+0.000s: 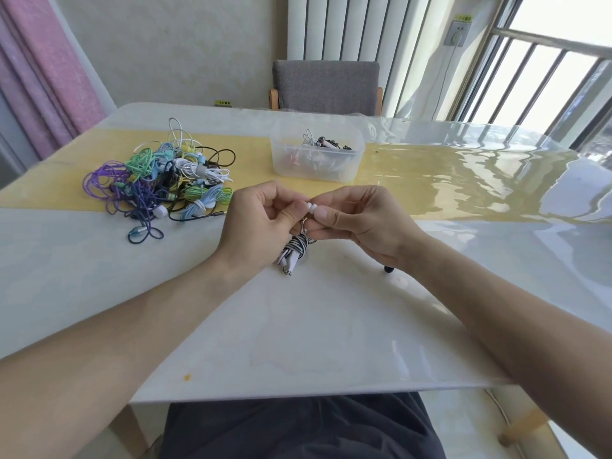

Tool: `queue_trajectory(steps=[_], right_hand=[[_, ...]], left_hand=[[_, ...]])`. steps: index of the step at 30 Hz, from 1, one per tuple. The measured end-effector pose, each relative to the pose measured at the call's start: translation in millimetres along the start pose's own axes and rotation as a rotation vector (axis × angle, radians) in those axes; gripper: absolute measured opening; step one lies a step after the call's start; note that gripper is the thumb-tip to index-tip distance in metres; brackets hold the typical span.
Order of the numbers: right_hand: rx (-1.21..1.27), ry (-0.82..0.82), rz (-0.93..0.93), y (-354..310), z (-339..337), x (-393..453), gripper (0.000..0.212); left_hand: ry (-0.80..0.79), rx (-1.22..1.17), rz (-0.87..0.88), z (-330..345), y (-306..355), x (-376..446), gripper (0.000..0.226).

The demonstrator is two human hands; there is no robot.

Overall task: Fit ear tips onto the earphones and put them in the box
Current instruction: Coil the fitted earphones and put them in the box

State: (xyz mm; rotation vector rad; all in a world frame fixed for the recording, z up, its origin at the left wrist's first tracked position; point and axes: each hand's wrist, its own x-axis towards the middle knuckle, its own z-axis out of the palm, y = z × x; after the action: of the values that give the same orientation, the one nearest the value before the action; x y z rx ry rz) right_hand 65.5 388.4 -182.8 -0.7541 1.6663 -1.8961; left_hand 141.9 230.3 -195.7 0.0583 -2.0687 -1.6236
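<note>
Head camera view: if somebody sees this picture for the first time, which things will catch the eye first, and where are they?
First, the two hands at the centre: the left hand and right hand pinch a small white ear tip between them, with a striped cable bundle hanging below. Next, the colourful pile of earphones lies at the left on the table, and a clear plastic box stands behind the hands.

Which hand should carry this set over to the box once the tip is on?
Probably the right hand: the box sits ahead, slightly toward its side. The left hand pinches the earphones too, with the pile beyond it.
</note>
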Motion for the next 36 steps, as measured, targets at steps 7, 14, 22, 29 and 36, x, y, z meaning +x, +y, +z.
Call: queue_trajectory(steps=[7, 14, 22, 29, 36], right_hand=[[0.022, 0.027, 0.017, 4.0, 1.8, 1.3, 0.024], [0.053, -0.012, 0.042, -3.7, 0.3, 3.3, 0.027], [0.101, 0.019, 0.099, -7.3, -1.6, 3.3, 0.018], [0.118, 0.02, 0.107, -6.0, 0.8, 2.6, 0.017], [0.112, 0.038, 0.116, -3.2, 3.6, 1.1, 0.014]], left_hand=[[-0.004, 0.019, 0.032, -1.8, 0.6, 1.2, 0.022], [0.047, 0.045, 0.018, 0.9, 7.3, 0.6, 0.024], [0.044, 0.045, 0.088, 0.2, 8.4, 0.7, 0.022], [0.037, 0.056, 0.107, -0.1, 3.3, 1.8, 0.02], [0.026, 0.045, 0.08, -0.5, 1.9, 2.3, 0.023]])
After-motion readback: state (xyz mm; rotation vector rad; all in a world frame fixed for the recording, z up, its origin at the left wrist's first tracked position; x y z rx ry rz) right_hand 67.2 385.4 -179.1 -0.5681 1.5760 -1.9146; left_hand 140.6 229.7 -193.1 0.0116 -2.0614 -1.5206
